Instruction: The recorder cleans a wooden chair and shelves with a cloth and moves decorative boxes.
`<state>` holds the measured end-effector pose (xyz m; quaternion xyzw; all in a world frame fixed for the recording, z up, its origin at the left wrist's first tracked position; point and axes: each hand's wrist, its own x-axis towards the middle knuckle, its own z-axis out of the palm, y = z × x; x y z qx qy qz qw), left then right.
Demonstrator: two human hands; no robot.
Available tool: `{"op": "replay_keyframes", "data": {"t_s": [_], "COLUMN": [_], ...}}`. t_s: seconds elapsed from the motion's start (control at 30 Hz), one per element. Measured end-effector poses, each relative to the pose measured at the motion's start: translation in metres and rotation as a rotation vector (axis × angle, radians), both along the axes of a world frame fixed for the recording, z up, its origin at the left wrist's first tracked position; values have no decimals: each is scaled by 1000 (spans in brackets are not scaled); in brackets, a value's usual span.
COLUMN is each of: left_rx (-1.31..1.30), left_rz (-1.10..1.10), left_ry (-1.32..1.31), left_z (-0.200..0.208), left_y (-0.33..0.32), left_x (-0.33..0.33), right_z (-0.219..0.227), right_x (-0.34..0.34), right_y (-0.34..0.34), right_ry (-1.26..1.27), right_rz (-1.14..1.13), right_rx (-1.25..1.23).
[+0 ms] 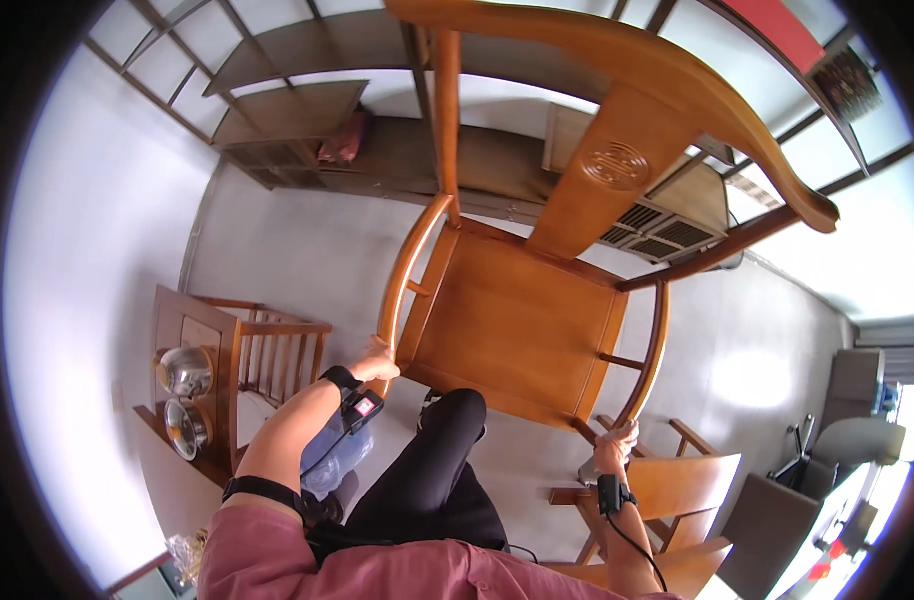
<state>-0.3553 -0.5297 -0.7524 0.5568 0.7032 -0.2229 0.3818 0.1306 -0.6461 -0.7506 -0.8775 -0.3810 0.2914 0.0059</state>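
A large brown wooden armchair (512, 315) fills the middle of the view, its seat facing me and its curved top rail and carved back splat on the far side. My left hand (379, 362) is wrapped round the front end of its left armrest. Round the front end of the right armrest, my right hand (615, 447) is closed as well. The chair looks tilted; whether its legs touch the floor is hidden beneath the seat. Both my wrists carry dark straps with small devices.
A wooden stand (212, 330) with metal bowls (185, 371) stands at the left, a bluish plastic bag (337, 455) beside it. Another wooden chair (682, 485) is close by my right arm. Dark shelving (407, 150) lines the far wall. Grey furniture (772, 515) stands at the right.
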Motion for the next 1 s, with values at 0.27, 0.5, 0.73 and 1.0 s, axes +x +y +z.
{"op": "replay_keyframes", "data": {"t_s": [0.27, 0.5, 0.73, 1.0], "left_rx": [-9, -36, 9, 135], "left_rz": [93, 75, 120, 285], "left_ry": [68, -89, -155, -243], "left_z": [-21, -21, -2, -9], "left_y": [-4, -16, -21, -38], "left_x": [5, -4, 1, 2], "right_z": [1, -9, -115, -248], "right_x": [-7, -44, -201, -134], "right_y": [3, 26, 84, 163], "right_ry": [-117, -36, 36, -276], "right_rz": [37, 82, 766, 408], "right_rx": [51, 623, 365, 666]}}
